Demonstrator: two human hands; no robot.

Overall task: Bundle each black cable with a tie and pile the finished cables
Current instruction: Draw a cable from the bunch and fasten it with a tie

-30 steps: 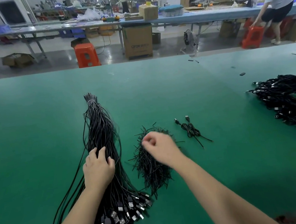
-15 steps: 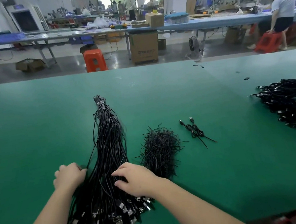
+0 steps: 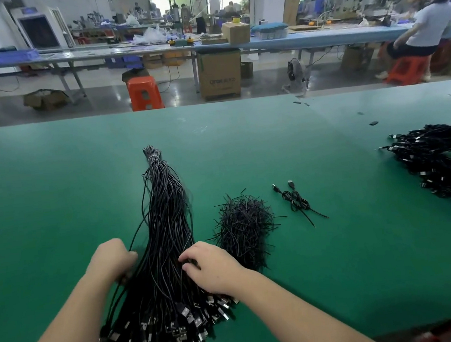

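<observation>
Both hands (image 3: 111,260) closer on cable bundle (image 3: 167,231), cardboard box (image 3: 219,73) lettering unreadable

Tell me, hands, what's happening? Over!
Left hand grips cables at the bundle's left edge. Right hand picks among its strands. Ties untouched. Nothing blocking.

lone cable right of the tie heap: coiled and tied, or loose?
Coiled. The single cable lies folded into a small bundle, both plugs at its far end; whether a tie holds it, cannot tell.

Hands (image 3: 214,268) on cable bundle (image 3: 167,231)
</observation>
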